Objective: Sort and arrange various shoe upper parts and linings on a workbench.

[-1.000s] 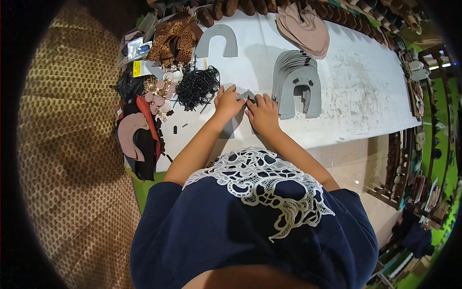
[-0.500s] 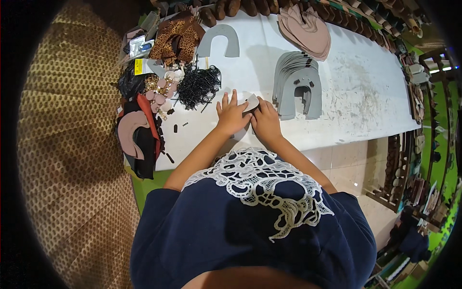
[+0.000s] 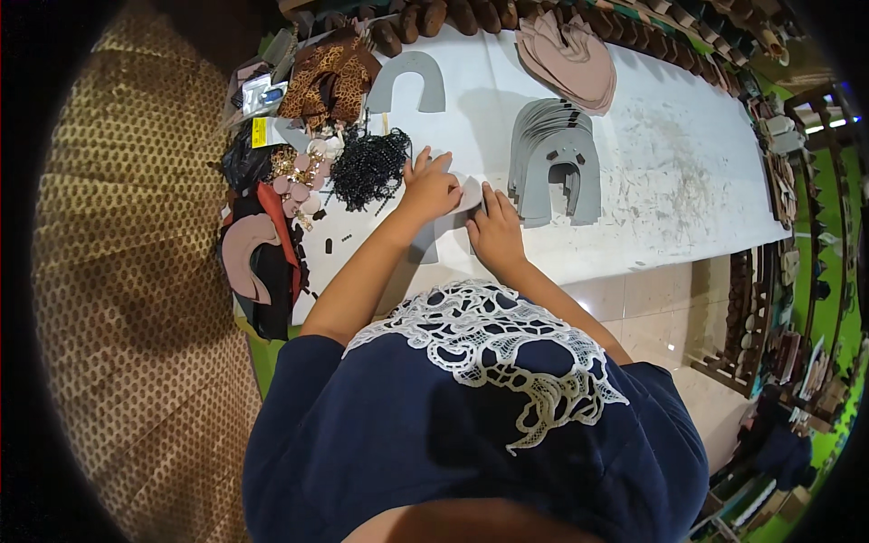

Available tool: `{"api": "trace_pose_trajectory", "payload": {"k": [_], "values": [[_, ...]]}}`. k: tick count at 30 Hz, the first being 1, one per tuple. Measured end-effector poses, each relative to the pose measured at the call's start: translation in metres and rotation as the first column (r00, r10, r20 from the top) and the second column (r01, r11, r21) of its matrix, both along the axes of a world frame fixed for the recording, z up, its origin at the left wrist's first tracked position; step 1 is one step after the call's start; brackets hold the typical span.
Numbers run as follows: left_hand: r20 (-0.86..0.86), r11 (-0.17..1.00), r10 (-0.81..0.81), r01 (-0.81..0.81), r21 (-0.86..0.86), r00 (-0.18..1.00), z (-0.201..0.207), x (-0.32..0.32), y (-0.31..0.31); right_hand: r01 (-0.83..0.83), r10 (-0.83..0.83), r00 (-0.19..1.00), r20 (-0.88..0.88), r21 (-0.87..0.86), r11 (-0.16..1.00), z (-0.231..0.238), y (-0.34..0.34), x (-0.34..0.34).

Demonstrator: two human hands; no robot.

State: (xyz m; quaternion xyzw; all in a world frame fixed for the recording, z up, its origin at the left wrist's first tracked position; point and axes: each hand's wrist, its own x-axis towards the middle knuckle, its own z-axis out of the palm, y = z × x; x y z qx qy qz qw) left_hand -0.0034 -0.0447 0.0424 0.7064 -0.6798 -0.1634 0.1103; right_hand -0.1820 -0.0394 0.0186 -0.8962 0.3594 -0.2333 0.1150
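Near the table's front edge, a grey horseshoe-shaped piece (image 3: 424, 245) lies partly hidden beneath my left hand (image 3: 429, 191). That hand is curled, with its thumb and index finger at the edge of a small pale piece (image 3: 470, 194), which they seem to pinch. Just to the right, my right hand (image 3: 497, 233) lies flat on the table with its fingers stretched out. Something thin and dark shows beside its index finger, too small to name. Right of both hands stands a fanned stack of grey horseshoe pieces (image 3: 589, 185), with small dark tabs on top.
A tangle of black beaded strings (image 3: 369, 169) lies left of my hands, near pink discs with gold trim (image 3: 300, 187). Farther back are leopard-print material (image 3: 323, 98), a single grey horseshoe (image 3: 406, 76) and stacked pink pieces (image 3: 566, 68). Brown shoe forms (image 3: 437, 17) line the far edge.
My hands have moved apart. The left has drawn back to the left and curled, uncovering more of the grey piece; the right has slid slightly toward me. The pale piece has turned.
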Motion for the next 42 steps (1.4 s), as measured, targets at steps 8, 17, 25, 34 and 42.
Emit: {"api": "trace_pose_trajectory", "payload": {"k": [8, 17, 25, 34, 42], "values": [[-0.099, 0.970, 0.091, -0.111, -0.217, 0.991, -0.020, -0.004, 0.008, 0.033, -0.033, 0.999, -0.023, -0.015, 0.999, -0.003, -0.001, -0.001], [-0.070, 0.973, 0.127, -0.138, -0.186, 0.989, -0.025, -0.002, 0.007, 0.059, -0.058, 0.997, -0.055, 0.031, 0.998, -0.001, 0.001, 0.000], [-0.078, 0.972, 0.143, -0.155, -0.177, 0.987, -0.025, -0.007, 0.009, 0.077, -0.074, 0.995, -0.068, 0.045, 0.996, 0.002, 0.001, 0.000], [-0.033, 0.978, 0.141, -0.144, -0.151, 0.989, -0.010, -0.014, 0.008, 0.075, -0.072, 0.997, -0.039, 0.074, 0.994, 0.000, -0.002, -0.001], [-0.024, 0.954, 0.259, -0.259, -0.150, 0.966, -0.018, -0.019, 0.010, 0.077, -0.072, 0.996, -0.051, 0.107, 0.991, 0.000, -0.001, -0.002]]}}
